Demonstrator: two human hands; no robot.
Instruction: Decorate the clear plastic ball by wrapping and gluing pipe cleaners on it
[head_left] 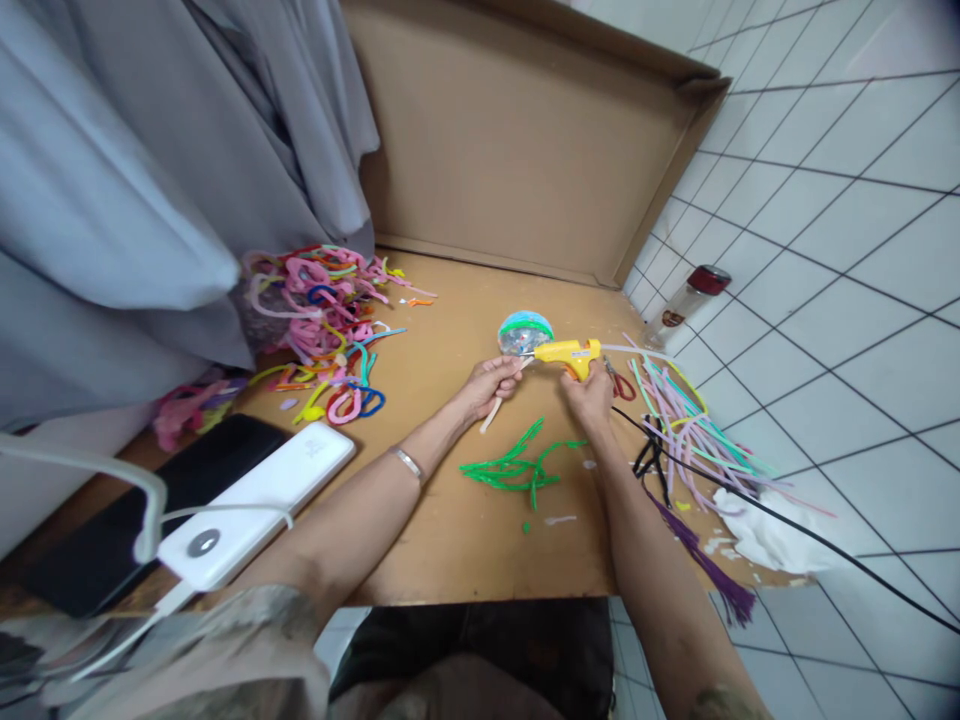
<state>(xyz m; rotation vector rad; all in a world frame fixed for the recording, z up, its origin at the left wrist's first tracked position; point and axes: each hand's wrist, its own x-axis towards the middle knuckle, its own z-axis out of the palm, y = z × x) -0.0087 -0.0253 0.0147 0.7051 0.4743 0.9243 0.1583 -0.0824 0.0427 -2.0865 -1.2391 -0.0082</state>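
My right hand (589, 395) is wrapped round the handle of a yellow hot glue gun (567, 352), its nozzle pointing left. A pale, cream-coloured pipe cleaner (491, 414) is pinched in my left hand (493, 384), one end hanging down and the other near the nozzle. Whether the nozzle touches it, I cannot tell. Just beyond both hands sits a round, clear object with green and blue bands (525, 328), its lower part hidden by the fingers and the gun. Green pipe cleaner pieces (514, 474) lie on the table nearer to me.
A tangled heap of coloured pipe cleaners (322, 300) lies at left, behind a white power bank (259, 505). At right are red-handled scissors (621, 384), pastel pipe cleaners (686, 430), a jar (686, 302) and a black cord (780, 510). A cardboard panel (510, 140) stands behind.
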